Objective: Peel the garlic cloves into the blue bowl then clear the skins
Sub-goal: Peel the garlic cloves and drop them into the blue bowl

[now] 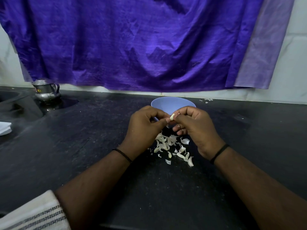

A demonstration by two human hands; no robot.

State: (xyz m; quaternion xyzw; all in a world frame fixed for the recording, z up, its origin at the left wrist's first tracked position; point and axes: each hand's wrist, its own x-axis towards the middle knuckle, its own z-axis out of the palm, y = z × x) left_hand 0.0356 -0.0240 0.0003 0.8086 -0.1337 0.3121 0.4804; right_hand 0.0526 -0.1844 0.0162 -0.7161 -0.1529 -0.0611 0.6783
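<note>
Both hands were up over the dark desk (86,146), just in front of the blue bowl (172,103), pinching one garlic clove (172,117) between them. Left hand (144,128) had fingers curled, thumb and forefinger tip clamped on the clove's lower end; right hand (196,128) had its fingertips closed on the upper end, remaining fingers curled under. Clove's long axis ran diagonal, lower-left to upper-right, upper tip pointing toward the bowl's near rim. Clove looked pale and mostly bare (can't tell whether any skin was left on it). The bowl sat upright near the back wall; its near side was hidden by the hands, contents not visible. A loose pile of skins (172,146) lay on the desk directly below and toward the person, between the wrists; a few stray bits (206,100) sat just right of the bowl at the wall. A steel pot (46,90) stood far left, well apart. A purple cloth (132,44) hung on the wall behind.
</note>
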